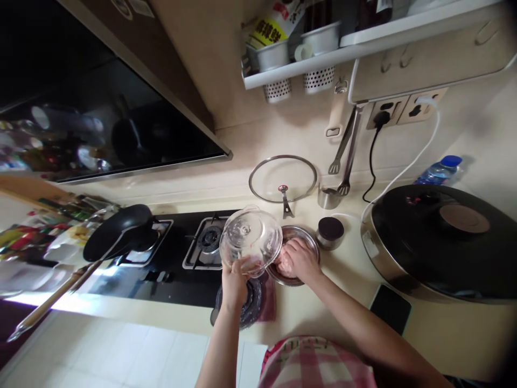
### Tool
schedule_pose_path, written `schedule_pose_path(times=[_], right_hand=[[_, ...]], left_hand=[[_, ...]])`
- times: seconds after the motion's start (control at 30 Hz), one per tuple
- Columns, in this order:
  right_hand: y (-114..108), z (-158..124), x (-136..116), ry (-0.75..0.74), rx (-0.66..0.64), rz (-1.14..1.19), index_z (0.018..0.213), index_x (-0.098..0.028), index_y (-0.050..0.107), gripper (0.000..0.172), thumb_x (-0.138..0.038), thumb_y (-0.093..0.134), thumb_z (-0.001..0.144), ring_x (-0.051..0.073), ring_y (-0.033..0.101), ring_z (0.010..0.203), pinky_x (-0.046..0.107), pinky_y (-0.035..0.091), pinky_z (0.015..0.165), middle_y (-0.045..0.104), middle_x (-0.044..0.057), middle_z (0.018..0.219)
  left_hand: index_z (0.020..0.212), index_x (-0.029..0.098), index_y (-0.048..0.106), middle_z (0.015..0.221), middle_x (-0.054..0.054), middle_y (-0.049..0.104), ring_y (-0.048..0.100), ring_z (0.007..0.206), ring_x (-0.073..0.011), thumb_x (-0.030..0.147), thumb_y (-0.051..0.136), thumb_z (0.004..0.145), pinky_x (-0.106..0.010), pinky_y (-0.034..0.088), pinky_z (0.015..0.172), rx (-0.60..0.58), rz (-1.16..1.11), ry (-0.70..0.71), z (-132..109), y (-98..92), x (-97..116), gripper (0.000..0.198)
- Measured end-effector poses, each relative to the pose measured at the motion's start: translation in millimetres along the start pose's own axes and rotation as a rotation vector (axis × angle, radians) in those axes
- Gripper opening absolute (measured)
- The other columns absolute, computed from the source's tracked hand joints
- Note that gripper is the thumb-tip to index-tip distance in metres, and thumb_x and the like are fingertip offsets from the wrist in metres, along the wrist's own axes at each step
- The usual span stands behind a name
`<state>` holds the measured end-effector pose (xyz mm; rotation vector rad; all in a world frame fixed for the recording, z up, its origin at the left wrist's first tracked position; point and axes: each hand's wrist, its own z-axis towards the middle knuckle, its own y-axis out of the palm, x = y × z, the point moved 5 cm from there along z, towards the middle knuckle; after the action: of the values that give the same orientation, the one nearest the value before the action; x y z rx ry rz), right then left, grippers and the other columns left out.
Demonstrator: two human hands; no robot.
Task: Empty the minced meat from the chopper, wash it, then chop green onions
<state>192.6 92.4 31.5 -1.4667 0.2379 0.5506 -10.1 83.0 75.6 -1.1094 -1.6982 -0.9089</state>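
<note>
My left hand (235,275) grips the rim of a clear bowl (251,231) and holds it tilted beside a steel bowl (314,253). The clear bowl has wet smears on its inside. In the steel bowl lies pink raw meat (284,262) that looks minced. My right hand (299,258) is down in this bowl, its fingers curled into the meat, so the fingertips are hidden. Under the clear bowl, a dark round ribbed mat (251,302) and a reddish cloth (269,299) lie at the counter's front edge.
A black wok (121,226) with a spatula sits on the left burner. A glass lid (283,178) leans on the back wall. A dark-lidded jar (330,233), a large black-lidded cooker (444,242) and a phone (391,308) are to the right. Overhead, a range hood (133,108) juts out.
</note>
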Motion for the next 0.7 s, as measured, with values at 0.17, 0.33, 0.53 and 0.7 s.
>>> schedule_pose_path(times=[0.17,0.33,0.53,0.7], right_hand=[[-35,-10,0,0.075,0.099,0.021,0.1,-0.018,0.07,0.023,-0.022,0.049,0.092,0.025,0.06,0.095,0.041,0.048,0.089,0.069,0.011,0.095],[-69,3,-53,-0.293,0.176,0.086,0.121,-0.018,0.061,0.033,-0.017,0.039,0.096,0.023,0.051,0.123,0.04,0.04,0.108,0.062,0.01,0.126],[-51,76,-83,-0.275,-0.045,0.261,0.126,-0.01,0.057,0.04,-0.007,0.044,0.089,0.022,0.047,0.131,0.039,0.038,0.111,0.057,0.015,0.134],[-31,85,-92,-0.125,-0.021,0.377,0.135,-0.011,0.053,0.046,-0.016,0.044,0.09,0.019,0.06,0.118,0.028,0.049,0.096,0.06,0.012,0.134]], left_hand=[[0.148,0.022,0.017,0.072,-0.002,0.069,0.072,0.061,-0.0229,0.018,0.055,0.072,-0.039,0.06,0.059,-0.013,-0.092,-0.127,0,11.3,2,0.086],[0.147,0.023,0.02,0.071,0.0,0.069,0.07,0.057,-0.0213,0.019,0.055,0.073,-0.036,0.059,0.054,-0.049,-0.026,-0.14,-4,18.9,2,0.082],[0.149,0.022,0.014,0.075,-0.001,0.07,0.071,0.058,-0.0207,0.016,0.049,0.077,-0.035,0.059,0.056,-0.074,0.006,-0.18,-15,28.6,-1,0.08],[0.149,0.021,0.023,0.079,-0.005,0.072,0.071,0.062,-0.023,0.017,0.05,0.077,-0.037,0.059,0.057,-0.096,0.092,-0.062,-16,34.8,0,0.077]])
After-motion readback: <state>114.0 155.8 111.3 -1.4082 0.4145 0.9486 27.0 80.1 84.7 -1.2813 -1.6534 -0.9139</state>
